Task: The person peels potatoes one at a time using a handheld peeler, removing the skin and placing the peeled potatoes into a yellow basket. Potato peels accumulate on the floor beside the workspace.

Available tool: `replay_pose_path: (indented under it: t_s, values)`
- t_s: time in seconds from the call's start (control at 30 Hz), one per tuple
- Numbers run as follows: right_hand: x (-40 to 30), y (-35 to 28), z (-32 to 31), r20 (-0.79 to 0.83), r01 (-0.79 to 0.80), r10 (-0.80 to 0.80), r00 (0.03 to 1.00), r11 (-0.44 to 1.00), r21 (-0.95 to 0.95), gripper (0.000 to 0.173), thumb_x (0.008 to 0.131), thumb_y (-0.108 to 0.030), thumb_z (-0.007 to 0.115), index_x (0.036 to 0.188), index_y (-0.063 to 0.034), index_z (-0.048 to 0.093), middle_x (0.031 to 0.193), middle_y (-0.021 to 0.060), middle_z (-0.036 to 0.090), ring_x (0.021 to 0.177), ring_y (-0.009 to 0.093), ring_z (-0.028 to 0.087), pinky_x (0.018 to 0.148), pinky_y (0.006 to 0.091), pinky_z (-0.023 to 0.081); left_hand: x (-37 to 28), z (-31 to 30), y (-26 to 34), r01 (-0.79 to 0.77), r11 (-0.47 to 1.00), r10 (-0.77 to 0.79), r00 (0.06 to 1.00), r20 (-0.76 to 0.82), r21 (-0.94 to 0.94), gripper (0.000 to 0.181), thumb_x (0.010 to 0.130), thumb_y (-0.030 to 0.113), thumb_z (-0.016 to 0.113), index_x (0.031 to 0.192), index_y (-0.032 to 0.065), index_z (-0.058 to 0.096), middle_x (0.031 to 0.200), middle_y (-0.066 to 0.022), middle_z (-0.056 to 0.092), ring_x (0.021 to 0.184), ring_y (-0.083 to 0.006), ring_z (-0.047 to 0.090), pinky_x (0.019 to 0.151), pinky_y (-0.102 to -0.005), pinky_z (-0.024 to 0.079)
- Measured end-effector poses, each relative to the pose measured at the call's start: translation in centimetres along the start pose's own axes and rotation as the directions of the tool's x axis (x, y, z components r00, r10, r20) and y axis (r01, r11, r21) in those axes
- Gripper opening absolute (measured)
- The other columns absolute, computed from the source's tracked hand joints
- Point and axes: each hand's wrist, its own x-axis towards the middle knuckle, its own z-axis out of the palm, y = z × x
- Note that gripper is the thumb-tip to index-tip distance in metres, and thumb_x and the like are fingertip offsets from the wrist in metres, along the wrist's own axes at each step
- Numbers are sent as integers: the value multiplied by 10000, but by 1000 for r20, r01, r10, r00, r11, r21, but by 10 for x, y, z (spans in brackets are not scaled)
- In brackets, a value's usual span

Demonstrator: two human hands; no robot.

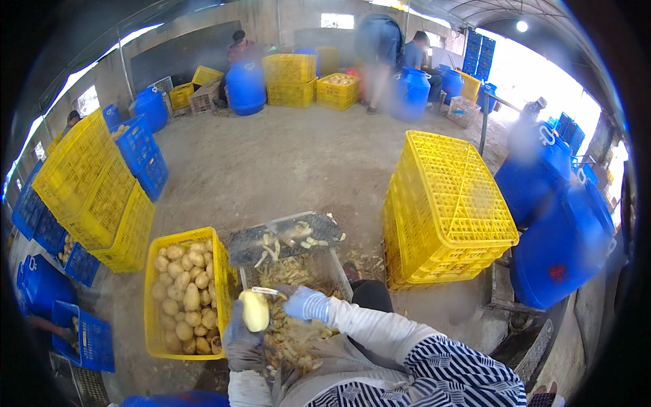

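Note:
A peeled, pale yellow potato (255, 311) rests in the grip of my gloved left hand (242, 336). My right hand (304, 302), in a light blue glove with a striped cuff, grips a peeler (265, 291) whose metal end lies over the top of that potato. Below both hands, peelings (297, 336) are heaped on my lap and in an open crate (331, 264). Across the crate's far side lies a dark board (285, 241) scattered with peel strips. Just left of my left hand stands a yellow crate (185, 235) full of unpeeled potatoes (190, 295).
Stacked yellow crates stand to the right (452, 188) and left (91, 193). Large blue barrels (554, 244) crowd the right side. At the lower left, another person's arm (48, 325) reaches into a blue crate (96, 341). People sit and stand among barrels along the far wall.

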Motion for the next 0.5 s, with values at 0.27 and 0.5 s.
replay_pose_path:
  t_s: [0.27, 0.5]
  values:
    - [-41, 53, 77, -22, 97, -101, 995, 986, -137, 344, 796, -179, 415, 1127, -84, 415, 800, 189, 572, 589, 276, 593, 537, 361, 490, -6, -3, -2, -328, 872, 267, 941, 208, 364, 444, 814, 276, 500, 1165, 33, 376, 1094, -120, 475, 956, -220, 500, 795, -312, 432]
    - [4, -24, 2, -68, -168, 154, 986, 932, -321, 284, 843, -251, 419, 979, -33, 541, 633, 153, 585, 536, 258, 587, 526, 333, 496, 12, 9, 8, -34, 999, 35, 992, 119, -9, 432, 798, 378, 489, 1076, 50, 456, 909, -124, 561, 723, -251, 568, 597, -359, 497]
